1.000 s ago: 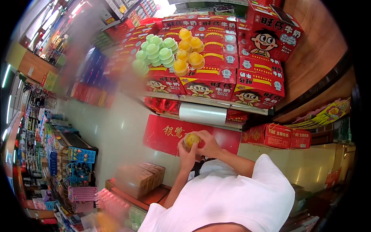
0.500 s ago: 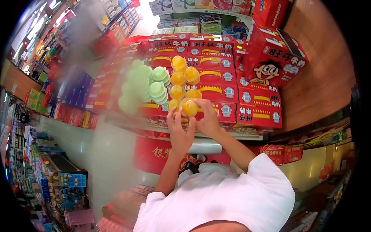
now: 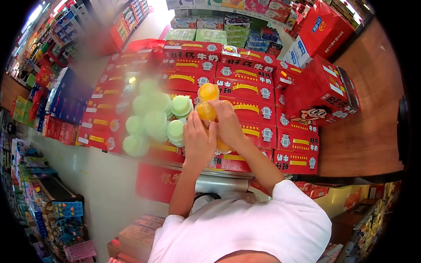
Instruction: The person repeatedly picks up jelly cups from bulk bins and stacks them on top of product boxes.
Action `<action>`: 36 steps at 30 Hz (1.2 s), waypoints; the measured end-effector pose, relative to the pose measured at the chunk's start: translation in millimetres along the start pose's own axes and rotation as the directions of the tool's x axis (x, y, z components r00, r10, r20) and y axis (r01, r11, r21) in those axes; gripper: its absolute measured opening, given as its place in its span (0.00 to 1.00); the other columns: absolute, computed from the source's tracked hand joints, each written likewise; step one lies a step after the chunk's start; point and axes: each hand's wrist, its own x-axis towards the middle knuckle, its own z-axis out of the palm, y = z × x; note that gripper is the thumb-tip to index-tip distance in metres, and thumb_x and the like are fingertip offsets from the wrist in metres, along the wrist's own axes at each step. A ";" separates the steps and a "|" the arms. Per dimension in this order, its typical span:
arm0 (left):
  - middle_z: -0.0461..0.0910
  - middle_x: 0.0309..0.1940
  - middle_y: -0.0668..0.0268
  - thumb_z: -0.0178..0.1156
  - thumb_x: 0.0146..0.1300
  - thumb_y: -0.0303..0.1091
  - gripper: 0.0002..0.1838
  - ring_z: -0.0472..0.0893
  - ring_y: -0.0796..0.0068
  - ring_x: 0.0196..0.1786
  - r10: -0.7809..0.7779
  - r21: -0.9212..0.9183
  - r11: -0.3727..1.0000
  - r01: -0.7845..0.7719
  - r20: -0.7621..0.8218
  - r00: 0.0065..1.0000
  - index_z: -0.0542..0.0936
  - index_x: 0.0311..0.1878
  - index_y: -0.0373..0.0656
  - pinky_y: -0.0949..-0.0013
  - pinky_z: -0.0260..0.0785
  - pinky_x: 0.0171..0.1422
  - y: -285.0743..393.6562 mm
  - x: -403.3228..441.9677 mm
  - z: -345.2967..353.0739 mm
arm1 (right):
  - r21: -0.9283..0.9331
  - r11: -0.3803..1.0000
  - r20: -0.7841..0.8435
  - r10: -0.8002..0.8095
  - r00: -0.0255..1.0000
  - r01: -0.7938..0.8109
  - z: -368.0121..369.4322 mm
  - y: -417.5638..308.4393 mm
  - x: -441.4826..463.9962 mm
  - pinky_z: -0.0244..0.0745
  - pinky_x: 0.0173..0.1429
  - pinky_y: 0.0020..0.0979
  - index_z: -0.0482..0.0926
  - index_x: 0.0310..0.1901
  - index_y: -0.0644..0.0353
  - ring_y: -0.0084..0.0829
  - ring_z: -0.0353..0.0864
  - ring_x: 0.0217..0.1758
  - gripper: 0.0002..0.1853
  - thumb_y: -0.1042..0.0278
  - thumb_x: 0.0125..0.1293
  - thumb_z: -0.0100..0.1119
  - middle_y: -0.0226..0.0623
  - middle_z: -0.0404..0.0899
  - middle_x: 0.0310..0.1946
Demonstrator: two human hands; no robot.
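Observation:
A glossy orange-yellow jelly cup [image 3: 206,111] is between the fingertips of my two hands. My left hand [image 3: 198,142] closes on its left and near side, and my right hand [image 3: 228,125] grips its right side. Just beyond it stands another orange-yellow cup [image 3: 208,92]; others show partly behind my fingers and beneath my right wrist. Left of them sit stacks of pale green cups [image 3: 181,105], several blurred by a smear on the lens. All of these rest on red milk cartons [image 3: 252,90] with yellow handles.
A taller red carton [image 3: 322,94] with a cartoon face stands at the right. Beside it is a wooden surface [image 3: 372,131]. Boxed goods [image 3: 237,33] fill the shelf behind. Store shelves [image 3: 57,206] line the left, past a pale floor aisle [image 3: 101,184].
My hands have moved away from the near edge, with the held cup now farther in among the other yellow cups. The head view has also shifted and tilted slightly.

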 end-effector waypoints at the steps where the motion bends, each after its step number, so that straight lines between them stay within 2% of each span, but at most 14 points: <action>1: 0.64 0.65 0.35 0.56 0.69 0.42 0.34 0.68 0.38 0.62 -0.008 -0.003 1.000 0.008 0.005 1.000 0.62 0.66 0.22 0.47 0.59 0.69 0.3 -0.6 -0.3 | -0.022 0.999 -0.008 -0.026 1.000 0.025 0.6 0.1 -1.2 0.70 0.60 0.46 0.72 0.58 0.65 0.52 0.75 0.55 0.28 0.68 0.56 0.68 0.50 0.77 0.50; 10: 0.63 0.65 0.33 0.57 0.68 0.43 0.37 0.68 0.36 0.63 0.012 -0.055 0.998 -0.009 0.051 0.999 0.60 0.67 0.20 0.48 0.60 0.69 2.8 4.2 -5.8 | -0.012 1.000 0.026 0.002 1.000 -0.002 -3.4 2.0 -1.2 0.70 0.61 0.46 0.71 0.59 0.66 0.53 0.74 0.56 0.30 0.69 0.55 0.69 0.52 0.76 0.52; 15: 0.64 0.64 0.32 0.60 0.67 0.47 0.39 0.68 0.36 0.64 0.043 -0.131 0.991 -0.034 0.070 0.997 0.61 0.66 0.19 0.49 0.59 0.71 -3.3 4.9 -6.0 | -0.023 0.999 -0.055 0.044 0.998 -0.045 -15.0 -6.4 -13.7 0.71 0.63 0.44 0.71 0.60 0.64 0.52 0.75 0.59 0.31 0.69 0.54 0.71 0.51 0.76 0.54; 19: 0.65 0.64 0.32 0.62 0.65 0.49 0.42 0.68 0.36 0.64 0.075 -0.073 0.995 -0.072 0.037 0.996 0.61 0.66 0.19 0.49 0.59 0.71 3.2 -4.0 -13.9 | -0.003 1.000 -0.189 0.017 0.982 -0.018 -31.4 -15.5 -47.2 0.73 0.61 0.40 0.71 0.60 0.63 0.46 0.77 0.58 0.31 0.71 0.55 0.72 0.48 0.76 0.55; 21: 0.65 0.64 0.33 0.64 0.63 0.50 0.43 0.68 0.36 0.65 0.076 0.108 0.992 -0.069 -0.060 0.995 0.61 0.66 0.20 0.48 0.60 0.70 12.6 -17.2 -20.0 | 0.039 0.999 -0.193 0.043 0.980 -0.036 -45.6 -26.6 -70.5 0.75 0.59 0.38 0.72 0.59 0.63 0.43 0.79 0.56 0.29 0.72 0.55 0.72 0.47 0.77 0.54; 23: 0.66 0.64 0.33 0.65 0.62 0.49 0.42 0.68 0.36 0.64 0.119 0.093 0.990 -0.110 -0.104 0.987 0.62 0.66 0.21 0.48 0.60 0.70 23.1 -42.4 -29.5 | 0.087 0.995 -0.193 0.072 0.979 -0.056 -54.2 -33.5 -98.7 0.76 0.57 0.36 0.73 0.58 0.63 0.41 0.80 0.53 0.28 0.73 0.55 0.71 0.47 0.78 0.53; 25: 0.68 0.63 0.37 0.67 0.61 0.45 0.40 0.69 0.39 0.63 0.207 0.059 0.978 -0.199 -0.180 0.962 0.63 0.66 0.26 0.48 0.60 0.70 30.8 -82.1 -36.8 | 0.200 0.969 -0.098 0.170 0.980 -0.148 -55.5 -34.9 -133.0 0.78 0.54 0.37 0.75 0.55 0.64 0.44 0.80 0.54 0.24 0.70 0.57 0.70 0.50 0.78 0.50; 28: 0.71 0.63 0.42 0.67 0.61 0.42 0.36 0.71 0.43 0.62 0.161 -0.094 0.979 -0.183 -0.206 0.965 0.66 0.65 0.29 0.50 0.63 0.68 24.7 -162.3 -42.2 | 0.247 0.952 0.060 0.174 0.983 -0.183 -55.7 -44.4 -177.3 0.78 0.52 0.37 0.77 0.52 0.66 0.42 0.81 0.53 0.22 0.72 0.56 0.70 0.51 0.79 0.47; 29: 0.72 0.61 0.44 0.67 0.61 0.41 0.34 0.72 0.45 0.61 0.126 -0.072 0.987 -0.144 -0.214 0.969 0.67 0.65 0.31 0.51 0.65 0.66 21.9 -192.7 -44.2 | 0.363 0.887 0.155 0.245 0.957 -0.286 -52.6 -48.3 -192.7 0.77 0.55 0.39 0.77 0.51 0.67 0.45 0.81 0.52 0.21 0.69 0.57 0.70 0.52 0.80 0.47; 30: 0.74 0.59 0.46 0.66 0.62 0.40 0.32 0.74 0.46 0.59 0.088 -0.052 0.993 -0.102 -0.222 0.971 0.68 0.64 0.32 0.52 0.66 0.64 18.4 -225.1 -45.4 | 0.377 0.887 0.181 0.213 0.960 -0.268 -51.3 -50.9 -205.1 0.77 0.55 0.39 0.77 0.51 0.67 0.45 0.81 0.52 0.21 0.69 0.57 0.70 0.52 0.80 0.47; 32: 0.77 0.54 0.49 0.64 0.64 0.39 0.26 0.76 0.50 0.56 -0.114 -0.093 0.991 0.096 -0.214 0.970 0.73 0.60 0.33 0.55 0.68 0.61 8.1 -294.6 -44.2 | 0.190 0.967 0.505 0.053 0.862 -0.171 -48.9 -51.7 -230.0 0.75 0.58 0.41 0.77 0.54 0.67 0.50 0.81 0.51 0.24 0.62 0.59 0.68 0.54 0.80 0.49; 33: 0.78 0.51 0.49 0.63 0.65 0.40 0.24 0.76 0.51 0.54 -0.261 -0.143 0.961 0.237 -0.179 0.949 0.74 0.58 0.34 0.55 0.69 0.59 6.6 -328.6 -45.4 | 0.128 0.991 0.655 -0.065 0.753 -0.025 -44.0 -46.5 -245.1 0.73 0.61 0.43 0.76 0.56 0.67 0.49 0.80 0.56 0.28 0.52 0.61 0.66 0.54 0.79 0.52; 34: 0.79 0.49 0.49 0.61 0.67 0.41 0.22 0.77 0.51 0.53 -0.401 -0.193 0.908 0.373 -0.136 0.906 0.76 0.56 0.34 0.55 0.69 0.58 5.9 -363.6 -45.2 | 0.152 0.988 0.668 -0.099 0.737 -0.004 -39.4 -53.1 -256.9 0.73 0.61 0.43 0.76 0.56 0.67 0.49 0.80 0.56 0.28 0.52 0.61 0.66 0.54 0.79 0.52; 36: 0.81 0.46 0.49 0.57 0.70 0.42 0.20 0.79 0.51 0.52 -0.450 -0.075 0.893 0.444 -0.184 0.874 0.78 0.54 0.34 0.56 0.70 0.57 -3.2 -435.6 -35.4 | 0.041 0.989 0.988 -0.061 0.139 0.142 -28.8 -72.0 -274.8 0.72 0.62 0.46 0.74 0.60 0.65 0.52 0.78 0.56 0.32 0.48 0.62 0.63 0.55 0.78 0.54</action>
